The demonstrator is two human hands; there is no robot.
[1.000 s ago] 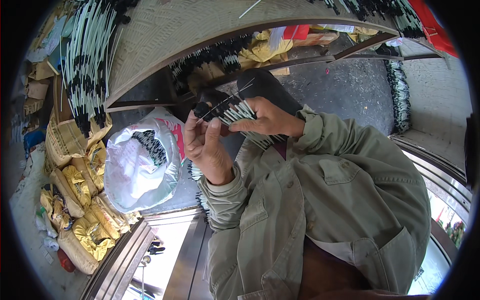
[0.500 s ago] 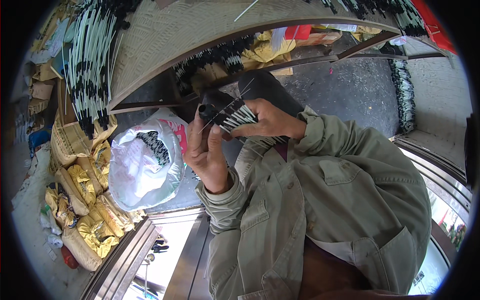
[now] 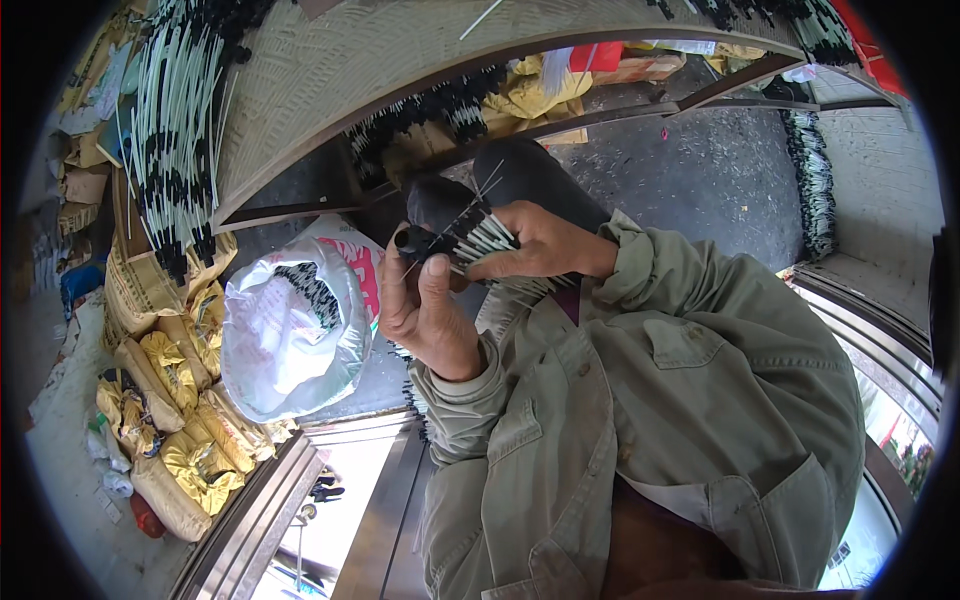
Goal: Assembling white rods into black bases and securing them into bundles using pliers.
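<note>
As the right hand is clasping sticks, the left hand a black piece, a tabletop is overhanging grey floor.

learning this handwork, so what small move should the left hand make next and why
Perhaps ease the short black cylinder with a round end toward the thin pale rods with black ends: the left hand holds that cylinder close beside the rods' dark ends, and the right hand has its grip around the fanned rods.
</note>
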